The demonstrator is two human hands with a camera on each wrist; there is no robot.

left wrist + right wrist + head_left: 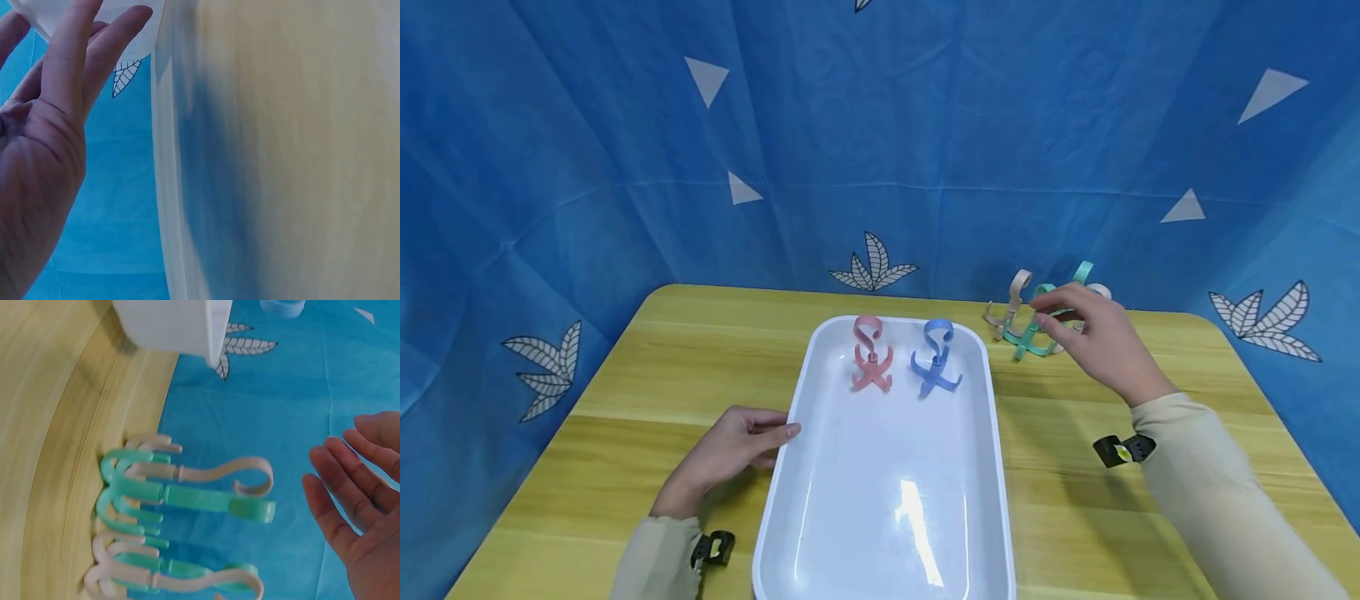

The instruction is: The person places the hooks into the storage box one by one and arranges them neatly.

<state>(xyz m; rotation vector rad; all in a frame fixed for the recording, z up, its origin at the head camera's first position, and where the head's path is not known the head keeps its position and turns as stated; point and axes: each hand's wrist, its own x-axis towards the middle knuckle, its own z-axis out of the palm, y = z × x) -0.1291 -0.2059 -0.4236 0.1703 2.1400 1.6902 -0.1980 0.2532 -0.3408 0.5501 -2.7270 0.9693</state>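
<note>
On the table's left, my left hand (735,446) holds the left rim of a white tray (891,467), its thumb over the edge. The left wrist view shows the fingers (117,56) at the tray. A pink multi-claw hook (872,369) and a blue multi-claw hook (936,367) stand upright at the tray's far end. My right hand (1101,337) is over a group of similar hooks at the back right. The right wrist view shows its fingers (356,481) relaxed, apart from the green hook (194,498) and the beige hook (219,469), holding nothing.
A wooden table (700,358) bears everything. A blue patterned cloth (880,150) hangs behind and beside it, close to the grouped hooks. The group includes another beige hook (187,581) and another green hook partly behind it.
</note>
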